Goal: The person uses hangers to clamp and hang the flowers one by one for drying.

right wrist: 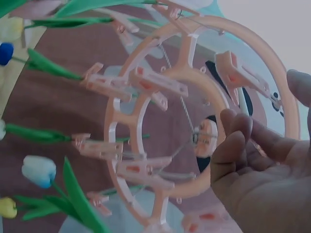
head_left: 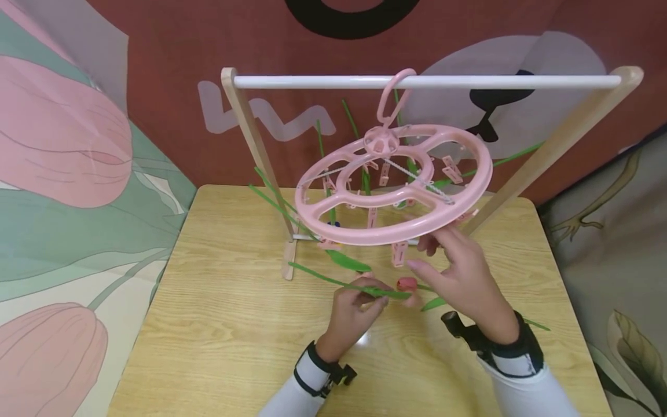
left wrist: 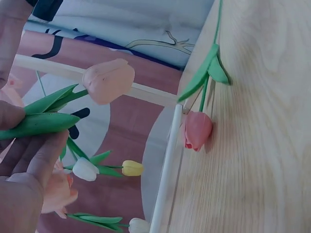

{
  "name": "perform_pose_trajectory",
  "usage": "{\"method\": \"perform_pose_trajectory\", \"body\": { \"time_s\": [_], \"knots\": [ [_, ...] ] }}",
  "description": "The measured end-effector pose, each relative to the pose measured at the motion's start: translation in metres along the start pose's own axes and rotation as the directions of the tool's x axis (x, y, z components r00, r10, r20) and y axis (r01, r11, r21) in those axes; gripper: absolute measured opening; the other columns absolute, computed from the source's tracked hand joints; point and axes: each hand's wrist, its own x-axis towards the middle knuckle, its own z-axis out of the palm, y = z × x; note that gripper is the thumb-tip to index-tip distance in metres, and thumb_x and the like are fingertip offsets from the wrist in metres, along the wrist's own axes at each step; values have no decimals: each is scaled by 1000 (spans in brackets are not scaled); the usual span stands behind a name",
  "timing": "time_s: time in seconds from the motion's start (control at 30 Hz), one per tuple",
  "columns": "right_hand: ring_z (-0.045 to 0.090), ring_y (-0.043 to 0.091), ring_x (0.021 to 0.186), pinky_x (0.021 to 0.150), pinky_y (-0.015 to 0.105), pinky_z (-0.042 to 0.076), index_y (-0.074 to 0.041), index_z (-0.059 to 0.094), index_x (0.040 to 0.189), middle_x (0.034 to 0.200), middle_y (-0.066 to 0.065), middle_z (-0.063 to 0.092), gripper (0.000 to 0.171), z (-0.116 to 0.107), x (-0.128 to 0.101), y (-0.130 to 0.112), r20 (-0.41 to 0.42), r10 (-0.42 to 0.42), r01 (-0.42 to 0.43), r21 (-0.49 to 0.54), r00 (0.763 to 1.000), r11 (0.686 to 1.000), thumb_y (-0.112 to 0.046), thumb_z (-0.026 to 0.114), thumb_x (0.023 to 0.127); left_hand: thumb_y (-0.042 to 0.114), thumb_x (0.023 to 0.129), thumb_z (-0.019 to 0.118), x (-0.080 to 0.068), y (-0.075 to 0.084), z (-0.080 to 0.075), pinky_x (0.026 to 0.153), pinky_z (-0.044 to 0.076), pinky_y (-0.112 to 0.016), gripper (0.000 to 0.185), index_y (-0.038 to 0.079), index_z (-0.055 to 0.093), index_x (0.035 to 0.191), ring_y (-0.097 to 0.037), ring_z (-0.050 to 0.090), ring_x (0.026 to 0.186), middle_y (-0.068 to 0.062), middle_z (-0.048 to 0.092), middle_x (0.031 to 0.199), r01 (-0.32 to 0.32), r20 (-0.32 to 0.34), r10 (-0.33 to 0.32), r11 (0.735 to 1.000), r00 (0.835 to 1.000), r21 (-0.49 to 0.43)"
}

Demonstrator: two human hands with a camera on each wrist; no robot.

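My left hand pinches a pale pink artificial tulip by its green leaves and stem, below the hanger and above the table. My right hand is raised at the near right rim of a round pink clip hanger, its fingertips at the underside. In the right wrist view those fingers are bent, the thumb stands apart, and nothing shows between them. A pink clip dangles near them. On the table, between the hands in the head view, lies a coral tulip.
The hanger hooks over the white bar of a wooden stand. Several tulips hang from its clips, among them a white one, a yellow one and a blue one. Their stems stick out around the rim. Beneath is the wooden table.
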Motion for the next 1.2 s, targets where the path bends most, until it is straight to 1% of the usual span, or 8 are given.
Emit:
{"method": "perform_pose_trajectory", "body": {
  "time_s": [0.2, 0.3, 0.43, 0.57, 0.73, 0.87, 1.07, 1.2],
  "knots": [
    [54, 9, 80, 69, 15, 46, -6, 67, 131, 93, 2, 64, 56, 5, 16, -5, 27, 70, -70, -3, 997, 998, 3, 84, 78, -16, 87, 71, 2, -4, 3, 70, 66, -32, 20, -8, 67, 105, -35, 75, 80, -25, 70, 98, 114, -1, -115, 989, 993, -98],
    [63, 5, 90, 78, 11, 52, -5, 70, 124, 100, 4, 71, 49, 7, 19, -5, 51, 82, -83, 13, 995, 996, 7, 84, 79, -12, 90, 71, 3, -4, 4, 75, 67, -35, 18, -8, 66, 107, -33, 76, 87, -27, 71, 103, 171, -3, -174, 973, 985, -155],
    [68, 3, 106, 93, 15, 57, -1, 68, 121, 115, 10, 72, 44, 8, 18, -4, 106, 118, -129, 112, 987, 985, 11, 82, 81, -8, 93, 70, 7, -2, 6, 78, 66, -36, 17, -7, 66, 110, -30, 77, 91, -27, 72, 104, 206, -12, -212, 962, 977, -177],
    [69, 4, 102, 90, 20, 60, 0, 64, 124, 114, 8, 71, 48, 11, 13, -2, 140, 192, -216, 189, 971, 958, 11, 81, 81, -4, 95, 70, 11, -1, 6, 79, 66, -36, 17, -6, 66, 111, -33, 77, 92, -26, 73, 104, 227, -29, -236, 958, 971, -177],
    [69, 9, 98, 87, 19, 59, -5, 67, 125, 113, 5, 72, 50, 19, 6, 0, 134, 241, -259, 142, 961, 955, 2, 86, 80, 0, 96, 70, 13, -2, 6, 84, 65, -36, 26, -5, 66, 121, -34, 76, 100, -25, 72, 114, 267, -40, -278, 947, 960, -180],
    [68, 11, 95, 85, 18, 57, -7, 70, 120, 106, 2, 75, 47, 25, 4, 2, 116, 227, -238, 95, 967, 966, -1, 89, 77, 0, 96, 70, 14, -4, 5, 87, 64, -35, 34, -3, 64, 129, -33, 75, 104, -25, 71, 122, 255, -46, -266, 951, 963, -172],
    [70, 7, 97, 83, 17, 58, -7, 73, 116, 105, 3, 77, 44, 32, 4, 4, 98, 181, -190, 86, 979, 978, 0, 90, 76, -7, 94, 68, 17, -7, 6, 83, 66, -36, 32, -8, 64, 126, -23, 73, 104, -27, 69, 121, 167, -68, -182, 968, 981, -185],
    [72, 7, 95, 80, 21, 60, -8, 75, 114, 104, 2, 78, 42, 35, 2, 4, 92, 195, -203, 85, 976, 975, 0, 90, 76, -8, 94, 68, 19, -8, 6, 82, 66, -36, 34, -9, 63, 128, -18, 72, 105, -27, 67, 123, 150, -64, -166, 967, 984, -207]
  ]
}}
